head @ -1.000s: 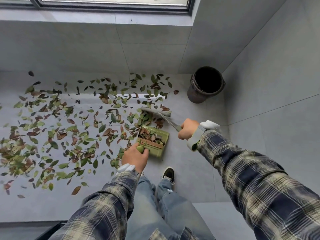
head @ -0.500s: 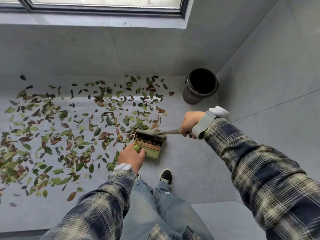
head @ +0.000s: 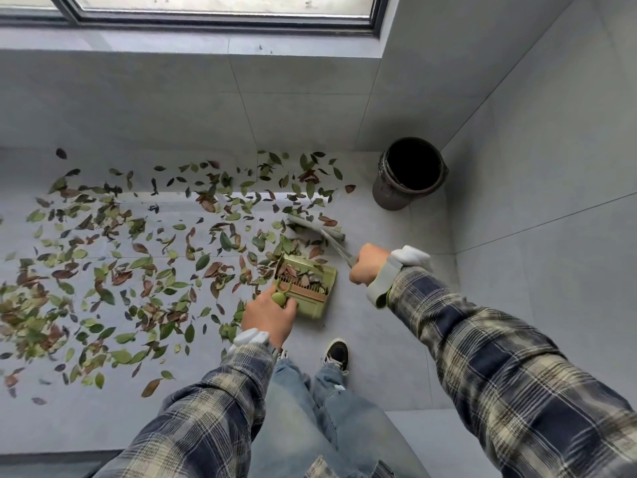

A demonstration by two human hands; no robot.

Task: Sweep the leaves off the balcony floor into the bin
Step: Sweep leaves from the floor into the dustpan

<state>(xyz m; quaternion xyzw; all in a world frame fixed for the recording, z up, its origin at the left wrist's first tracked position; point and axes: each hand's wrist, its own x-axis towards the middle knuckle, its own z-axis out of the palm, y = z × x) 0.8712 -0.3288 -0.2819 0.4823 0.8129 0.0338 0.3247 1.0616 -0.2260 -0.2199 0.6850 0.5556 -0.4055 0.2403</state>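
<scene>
We sweep leaves (head: 138,270) into the dustpan (head: 312,288).

Our right hand (head: 367,265) curls round the thin brush handle (head: 339,248); the grey brush head (head: 310,226) lies just beyond it, long axis across the pan's mouth. Our left hand (head: 269,313) grips the green plastic dustpan's handle, with the part-filled pan just ahead. Flat green and brown leaves spread far to its left on the smooth floor (head: 379,339). The round dark bin (head: 410,174) stands beyond our right hand, the nearer one.

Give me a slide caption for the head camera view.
Left hand holds dustpan; right hand holds brush among leaves, near bin.
</scene>
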